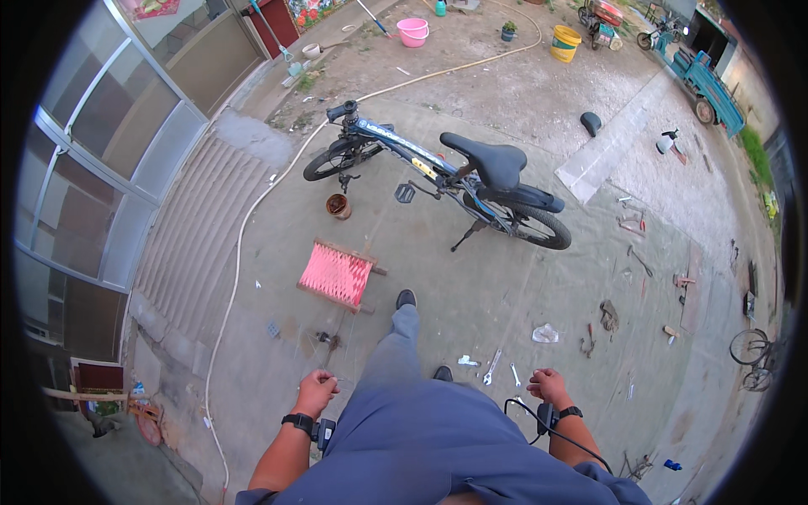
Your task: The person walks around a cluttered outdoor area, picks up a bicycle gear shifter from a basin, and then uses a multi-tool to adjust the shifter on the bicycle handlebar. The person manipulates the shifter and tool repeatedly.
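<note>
My left hand (316, 390) is curled into a fist at my left side, with a small thin object poking out between its fingers; what it is I cannot make out. My right hand (547, 385) is also closed, at my right side, and seems to hold nothing. Both wrists carry black bands with small devices. I stand in grey trousers, one black shoe (406, 298) stepped forward. Ahead on its kickstand stands a blue and black bicycle (438, 172), front wheel to the left. Spanners (492, 367) lie on the concrete by my right foot.
A small stool with a pink woven seat (337, 273) sits between me and the bicycle, a rusty tin (338, 205) beyond it. A white hose (240, 244) runs along the ground on the left beside a ribbed ramp and glass doors. Tools and scraps (631, 252) litter the right side. Buckets stand far back.
</note>
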The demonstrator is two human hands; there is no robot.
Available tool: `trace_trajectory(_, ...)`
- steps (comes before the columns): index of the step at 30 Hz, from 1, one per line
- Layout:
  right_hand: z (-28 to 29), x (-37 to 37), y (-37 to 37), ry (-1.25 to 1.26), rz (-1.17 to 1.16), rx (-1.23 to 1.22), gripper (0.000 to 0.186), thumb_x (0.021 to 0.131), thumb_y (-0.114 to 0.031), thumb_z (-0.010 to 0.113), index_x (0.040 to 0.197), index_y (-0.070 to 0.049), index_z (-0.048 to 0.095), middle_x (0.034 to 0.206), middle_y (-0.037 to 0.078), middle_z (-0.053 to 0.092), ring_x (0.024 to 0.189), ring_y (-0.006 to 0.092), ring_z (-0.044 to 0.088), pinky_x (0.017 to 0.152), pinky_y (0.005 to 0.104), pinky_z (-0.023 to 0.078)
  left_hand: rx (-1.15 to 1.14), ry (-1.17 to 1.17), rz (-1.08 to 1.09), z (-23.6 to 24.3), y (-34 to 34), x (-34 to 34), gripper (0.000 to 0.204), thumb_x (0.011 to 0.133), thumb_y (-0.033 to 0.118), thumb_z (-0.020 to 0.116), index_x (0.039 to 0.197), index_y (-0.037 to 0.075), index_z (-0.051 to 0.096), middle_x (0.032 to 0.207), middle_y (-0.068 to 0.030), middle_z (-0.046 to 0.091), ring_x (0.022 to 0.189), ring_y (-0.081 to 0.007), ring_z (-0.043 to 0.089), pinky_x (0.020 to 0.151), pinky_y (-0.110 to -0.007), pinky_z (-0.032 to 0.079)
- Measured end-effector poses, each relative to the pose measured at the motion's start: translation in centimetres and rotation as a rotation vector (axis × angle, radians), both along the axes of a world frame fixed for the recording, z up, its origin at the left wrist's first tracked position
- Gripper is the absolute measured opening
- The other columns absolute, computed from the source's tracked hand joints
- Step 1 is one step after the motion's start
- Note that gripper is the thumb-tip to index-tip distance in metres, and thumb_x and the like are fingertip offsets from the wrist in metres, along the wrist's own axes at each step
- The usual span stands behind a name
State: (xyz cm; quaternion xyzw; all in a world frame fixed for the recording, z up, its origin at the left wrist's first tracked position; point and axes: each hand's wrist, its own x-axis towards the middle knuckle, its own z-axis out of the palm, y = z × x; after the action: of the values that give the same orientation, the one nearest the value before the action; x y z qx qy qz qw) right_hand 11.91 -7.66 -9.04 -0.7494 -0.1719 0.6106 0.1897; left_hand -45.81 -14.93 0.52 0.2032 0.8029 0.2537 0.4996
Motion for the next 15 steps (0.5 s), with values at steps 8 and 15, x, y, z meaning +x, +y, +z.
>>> trace_trajectory(8,1.9,-3.4,10.3,-0.069,-0.042,-0.014,0.031,0.099,-0.022,0.062,0.12,0.0,0.06,0.105,0.014,0.07,0.081,0.024,0.074,0.064,0.0313,0.06,0.042,-0.088,-0.067,-3.2,14.4,-4.6,0.023,0.092,0.013,0.069,0.108,-0.002,0.062,0.088,-0.008,0.069,0.074,-0.0143,0.069,0.061,-0.027,0.053)
trace_trajectory(15,4.5,-10.6,23.3,-0.054,0.07,0.101,0.029,0.098,-0.023,0.063,0.118,0.0,0.062,0.102,0.013,0.07,0.079,0.0212,0.073,0.064,0.0306,0.057,0.049,-0.136,-0.048,-2.9,23.8,-9.8,0.023,0.089,0.006,0.068,0.109,-0.002,0.061,0.087,-0.0075,0.068,0.074,-0.0136,0.068,0.062,-0.027,0.052)
